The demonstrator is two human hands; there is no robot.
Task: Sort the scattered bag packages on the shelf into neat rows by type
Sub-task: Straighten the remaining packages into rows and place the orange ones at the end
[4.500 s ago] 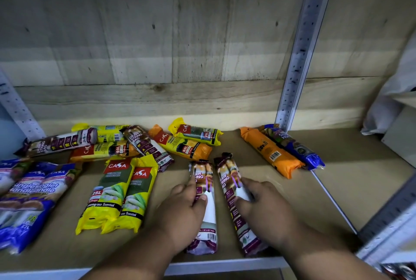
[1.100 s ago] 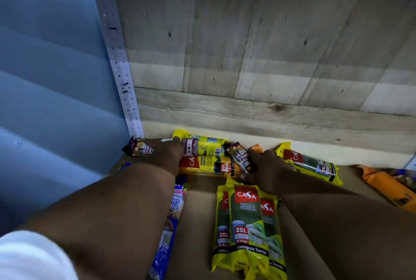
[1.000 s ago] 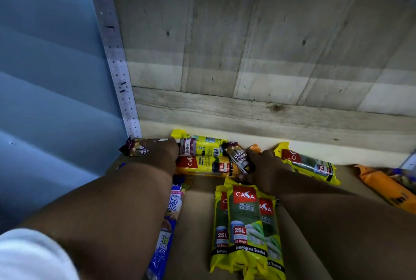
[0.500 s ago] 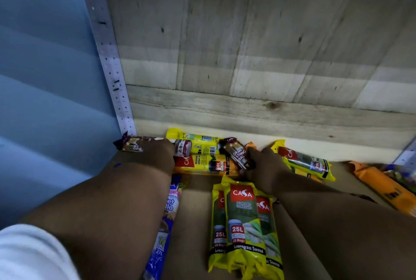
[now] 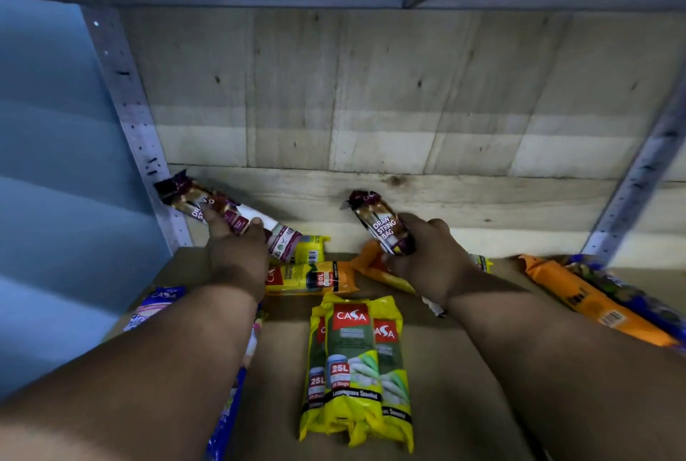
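My left hand (image 5: 235, 260) grips a maroon draw-string bag pack (image 5: 193, 201), lifted off the shelf and tilted toward the back left post. A second maroon draw-string bag pack (image 5: 382, 225) is held up by my right hand (image 5: 430, 256), its top pointing at the back wall. Below the hands lie yellow-and-orange 30L packs (image 5: 312, 277) and an orange pack (image 5: 365, 262). Yellow-green 25L packs (image 5: 356, 368) are stacked lengthwise in the middle of the shelf (image 5: 445, 405).
Blue packs (image 5: 163, 301) lie at the left edge, mostly hidden under my left forearm. An orange pack (image 5: 590, 301) and a dark blue pack (image 5: 631, 293) lie at the right. Metal posts (image 5: 137, 134) and the wooden back wall (image 5: 371, 108) bound the shelf.
Both hands have lifted their maroon draw-string packs up off the pile at the back of the shelf. The camera has tilted up slightly.
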